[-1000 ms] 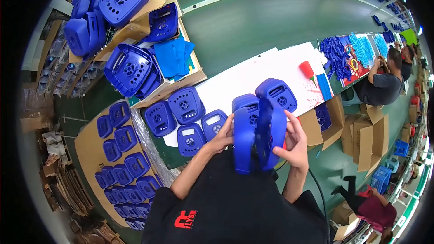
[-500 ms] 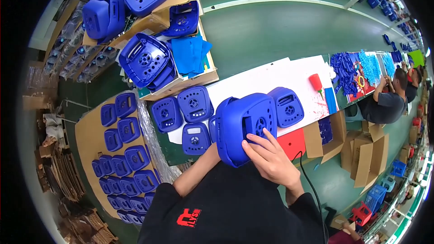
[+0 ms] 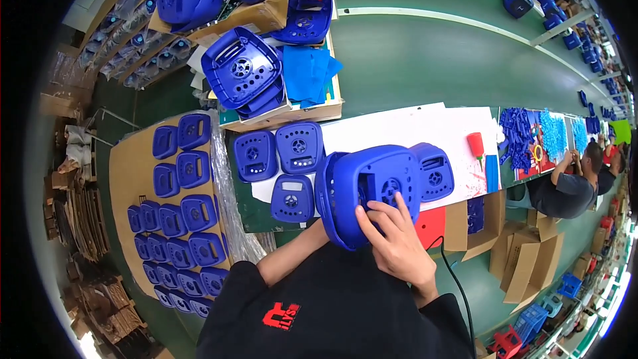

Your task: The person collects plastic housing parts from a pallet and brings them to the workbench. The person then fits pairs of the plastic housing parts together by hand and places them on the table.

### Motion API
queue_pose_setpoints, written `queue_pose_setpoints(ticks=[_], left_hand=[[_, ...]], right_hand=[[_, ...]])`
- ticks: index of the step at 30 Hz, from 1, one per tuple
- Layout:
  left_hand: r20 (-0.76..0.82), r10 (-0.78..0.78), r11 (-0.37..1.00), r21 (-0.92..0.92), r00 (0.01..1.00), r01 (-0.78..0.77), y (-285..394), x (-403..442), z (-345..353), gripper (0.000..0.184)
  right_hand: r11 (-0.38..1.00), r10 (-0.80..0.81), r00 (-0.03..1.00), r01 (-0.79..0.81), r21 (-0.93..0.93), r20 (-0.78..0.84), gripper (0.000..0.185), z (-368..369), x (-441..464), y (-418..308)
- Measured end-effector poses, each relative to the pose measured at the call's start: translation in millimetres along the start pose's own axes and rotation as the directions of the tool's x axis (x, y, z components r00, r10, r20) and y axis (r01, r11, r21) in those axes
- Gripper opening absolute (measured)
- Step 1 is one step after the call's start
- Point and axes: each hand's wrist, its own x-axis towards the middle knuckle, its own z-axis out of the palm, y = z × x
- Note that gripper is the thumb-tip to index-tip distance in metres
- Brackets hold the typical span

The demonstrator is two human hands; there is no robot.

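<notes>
A blue plastic housing (image 3: 382, 179), with a slot and a round grille in its upper face, is held up at an angle before my chest. Behind it my left forearm (image 3: 296, 252) reaches up from the left; that hand's fingers are hidden, and it bears the housing from the far side. My right hand (image 3: 402, 249) lies against the face with fingers stretched and apart, the tips by the slot and grille. Flat blue panels (image 3: 292, 198) with holes lie on the table to the left, and another blue panel (image 3: 435, 173) lies just right of the housing.
Rows of blue panels (image 3: 199, 211) lie on a brown board (image 3: 129, 193) at left. Upper left, a box holds blue shells (image 3: 242, 70) and blue sheets (image 3: 309, 76). A red bottle (image 3: 475, 145) is on the white table cover (image 3: 458, 126). A person (image 3: 565, 186) sits at right near open cartons (image 3: 525, 266).
The view has shifted, so the table and surroundings appear lower. The housing stays before my chest, and my right fingers remain on its face with a slight shift.
</notes>
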Motion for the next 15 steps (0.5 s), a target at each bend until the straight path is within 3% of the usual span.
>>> queue_pose_setpoints(ticks=[2,5,11,14,15], left_hand=[[0.004,-0.017,1.000,0.003,1.000,0.017,4,-11,-4,0.050],[0.000,-0.032,0.999,0.009,0.999,0.032,9,-22,-9,0.050],[0.003,-0.038,0.999,0.026,0.999,0.038,14,-11,-11,0.051],[-0.001,-0.055,0.998,0.034,0.999,0.055,6,-43,-17,0.051],[-0.004,-0.059,0.998,0.036,0.998,0.059,2,-28,-13,0.051]], right_hand=[[0.999,0.033,0.999,-0.033,-0.019,0.036,0.071,6,5,1],[0.991,-0.125,0.990,0.120,0.064,0.067,0.067,11,9,1],[0.962,-0.229,0.967,0.207,0.179,0.111,0.065,7,17,-14],[0.939,-0.228,0.972,0.204,0.275,0.056,0.059,-6,16,-12],[0.918,-0.220,0.975,0.217,0.332,-0.030,0.054,-9,16,-10]])
